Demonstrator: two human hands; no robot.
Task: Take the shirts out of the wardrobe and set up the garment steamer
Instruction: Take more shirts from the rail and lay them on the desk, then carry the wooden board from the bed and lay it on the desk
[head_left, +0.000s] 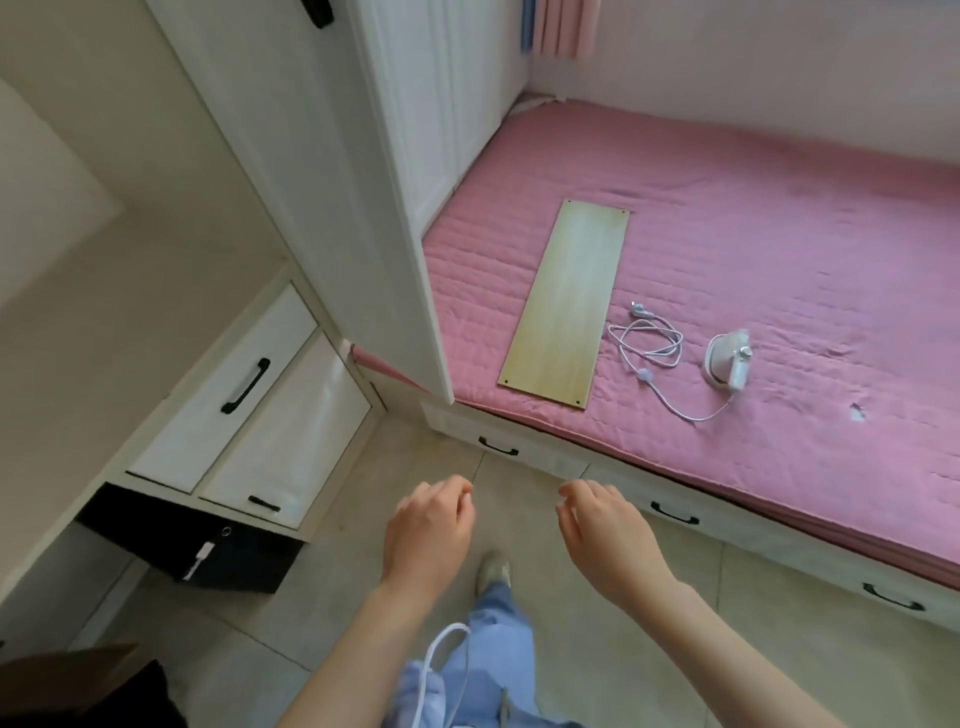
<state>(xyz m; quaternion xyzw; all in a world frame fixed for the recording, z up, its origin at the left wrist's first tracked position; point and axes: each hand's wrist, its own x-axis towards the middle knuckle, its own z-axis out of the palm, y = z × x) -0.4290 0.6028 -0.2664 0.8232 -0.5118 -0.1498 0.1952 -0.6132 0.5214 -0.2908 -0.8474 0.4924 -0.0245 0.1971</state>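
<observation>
A small white garment steamer lies on the pink bed, with its white cord coiled to its left and the plug lying loose. A pale wooden board lies flat on the bed, left of the cord. The white wardrobe stands at the left with its doors closed; no shirts are in view. My left hand and my right hand hang over the tiled floor in front of the bed, fingers loosely curled, holding nothing.
White drawers with black handles sit low on the left, above a black box. The bed base has drawers along its front. A white cable hangs by my legs. Pink curtain at top.
</observation>
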